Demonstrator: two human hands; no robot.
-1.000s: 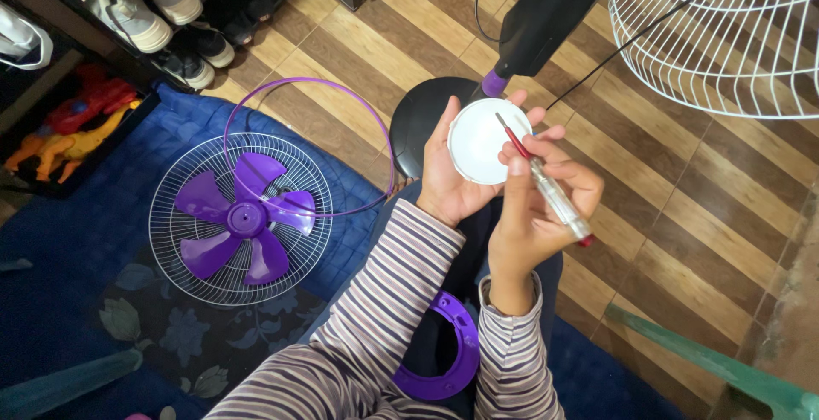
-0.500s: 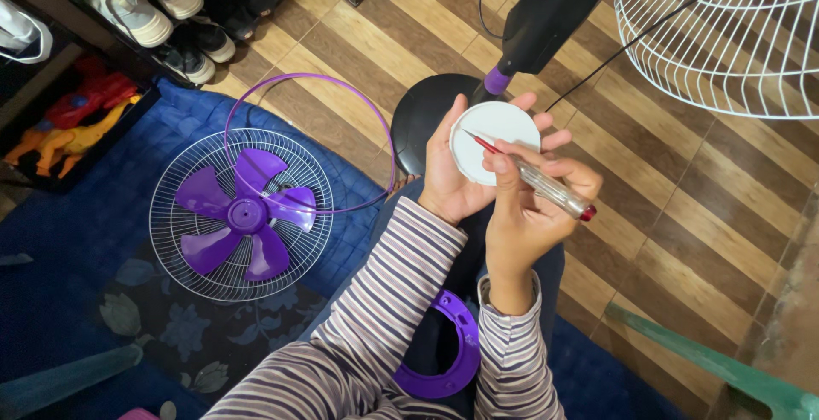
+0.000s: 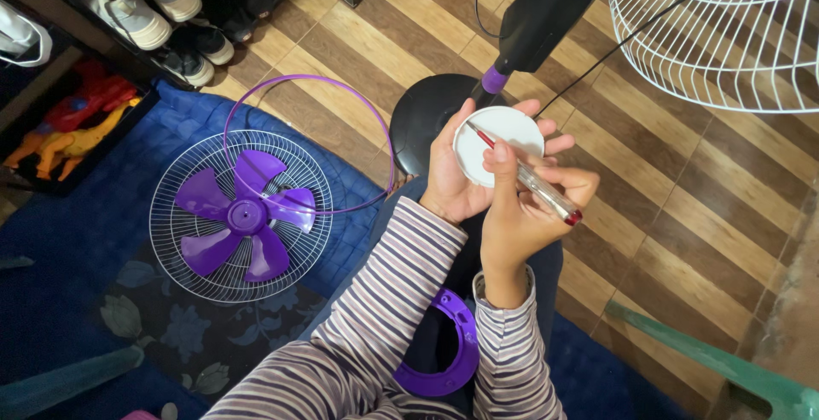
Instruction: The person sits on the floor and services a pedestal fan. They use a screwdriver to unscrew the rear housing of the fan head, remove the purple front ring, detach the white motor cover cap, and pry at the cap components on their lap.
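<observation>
- While cupped in the left hand (image 3: 452, 183), the white round cap (image 3: 499, 143) sits over the lap, just in front of the black fan base (image 3: 422, 117).
- Right hand (image 3: 520, 215) closed around a screwdriver (image 3: 529, 183) with clear handle and red end; its tip touches the cap's inside near the upper left.
- Left fingers curl around the cap's rim.
- Purple ring part (image 3: 452, 356) lies in the lap between the striped sleeves.
- White grille with purple fan blade (image 3: 241, 215) on the blue rug (image 3: 77, 241), to the left; thin purple hoop (image 3: 311, 143) overlaps it.
- Second white grille (image 3: 725, 32) top right, on the wooden floor (image 3: 665, 190).
</observation>
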